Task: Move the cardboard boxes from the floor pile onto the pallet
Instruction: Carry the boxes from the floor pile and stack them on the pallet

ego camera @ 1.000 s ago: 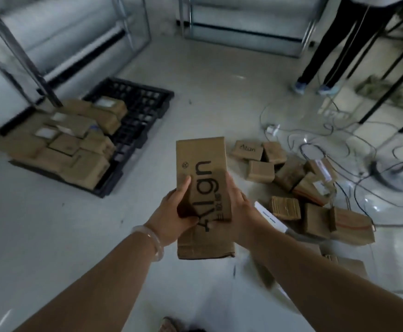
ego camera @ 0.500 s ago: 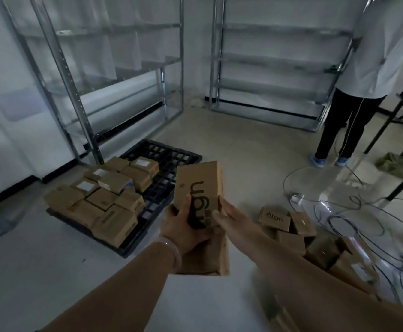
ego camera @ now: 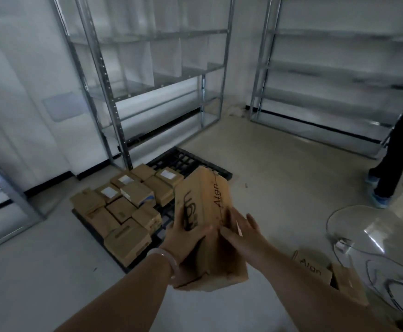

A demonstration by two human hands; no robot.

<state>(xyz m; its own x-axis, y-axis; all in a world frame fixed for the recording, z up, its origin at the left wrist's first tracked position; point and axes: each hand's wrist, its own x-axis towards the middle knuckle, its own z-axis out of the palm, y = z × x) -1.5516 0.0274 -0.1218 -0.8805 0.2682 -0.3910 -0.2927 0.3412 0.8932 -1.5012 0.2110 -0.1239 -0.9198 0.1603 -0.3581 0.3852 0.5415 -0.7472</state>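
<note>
Far left edge: grey metal rack frame (ego camera: 4, 212), white wall behind it. Next: tall metal shelving (ego camera: 147, 97) along the wall, with pale sheets behind the shelves, blurred. At its foot is a black plastic pallet (ego camera: 191, 161) with a grid top, flat on the floor. Its near part is loaded with brown cardboard boxes (ego camera: 121, 212) packed side by side. A few carry white labels (ego camera: 126, 179), print too small to read. Centre: long box (ego camera: 207, 200), brown cardboard, held in the air, tilted with the far end up, overlapping the pallet's right side in this view. "Algn" runs in thin letters on its right face beside a thin line. Larger dark letters sit on the left face, partly under the thumb, not fully readable. Left hand (ego camera: 183, 238), pale bracelet (ego camera: 165, 256) on the wrist, grips the left face, thumb across the print. Right hand (ego camera: 241, 233) lies flat on the right face, fingers straight and spread, pressing, not wrapped round. Lower right: floor pile, two boxes in view, the nearer floor box (ego camera: 312, 268) printed "Algn". Back wall: second shelving (ego camera: 339, 80). Right edge: a person (ego camera: 392, 164) in dark trousers and blue shoes. Loops of cable (ego camera: 387, 286) lie below them. Floor (ego camera: 279, 176) is pale, smooth, glossy towards the right.
</note>
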